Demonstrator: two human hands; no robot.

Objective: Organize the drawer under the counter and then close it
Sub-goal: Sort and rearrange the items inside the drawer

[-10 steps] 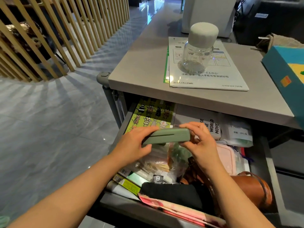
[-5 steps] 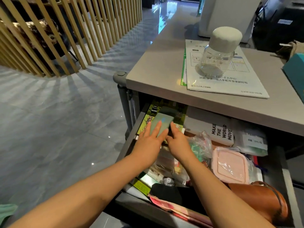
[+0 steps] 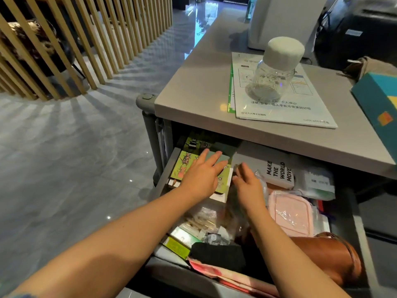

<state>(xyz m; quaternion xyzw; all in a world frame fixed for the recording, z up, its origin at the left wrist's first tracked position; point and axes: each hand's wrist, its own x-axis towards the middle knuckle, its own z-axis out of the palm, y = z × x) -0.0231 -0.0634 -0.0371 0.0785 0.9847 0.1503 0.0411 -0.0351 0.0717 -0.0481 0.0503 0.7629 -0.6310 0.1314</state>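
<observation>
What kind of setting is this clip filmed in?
Probably a lobby or reception-type interior: polished tile floor, wooden slat partition, and a grey counter holding an instruction sheet above a cluttered drawer.

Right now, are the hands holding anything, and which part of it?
Nothing is gripped. The left hand lies flat with its fingers resting on top of the grey-green case, which sits on the green illustrated book. The right hand is open and empty.

The counter (image 3: 214,100) hides the drawer's (image 3: 165,175) back; the teal box (image 3: 378,108) is cut off at the right edge.
</observation>
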